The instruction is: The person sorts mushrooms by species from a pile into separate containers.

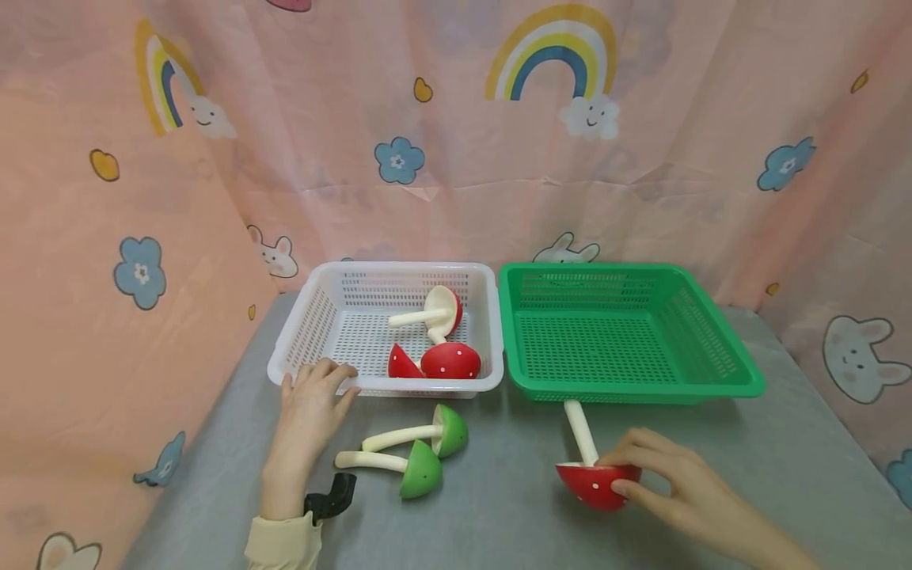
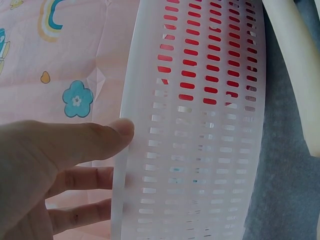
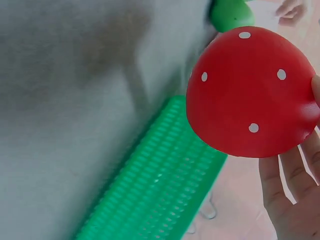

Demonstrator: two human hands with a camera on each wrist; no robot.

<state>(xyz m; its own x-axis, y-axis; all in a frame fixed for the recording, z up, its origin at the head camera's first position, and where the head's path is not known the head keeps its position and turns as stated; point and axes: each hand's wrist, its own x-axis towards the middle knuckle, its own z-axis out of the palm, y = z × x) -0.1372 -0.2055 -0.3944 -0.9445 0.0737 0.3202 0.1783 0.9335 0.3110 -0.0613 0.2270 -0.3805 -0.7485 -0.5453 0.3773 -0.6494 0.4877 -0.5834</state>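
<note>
My right hand (image 1: 666,479) pinches a toy mushroom by its white-dotted red cap (image 1: 594,484), thumb on one side and fingers on the other. Its pale stem points up toward the green basket (image 1: 720,389), and its shadow falls on the table in the right wrist view. At the white basket (image 1: 299,348), my left hand (image 1: 308,412) holds the front rim, its thumb (image 2: 107,140) against the outside and fingers behind the rim. Red-capped mushrooms (image 1: 450,361) lie inside that basket. In front of it, two green-capped mushrooms (image 1: 422,471) lie on their sides.
Both baskets stand side by side at the back of the grey table (image 1: 499,507). A pink patterned curtain (image 1: 456,158) hangs behind and along the sides. A black strap piece (image 1: 332,497) sits at my left wrist by the cuff.
</note>
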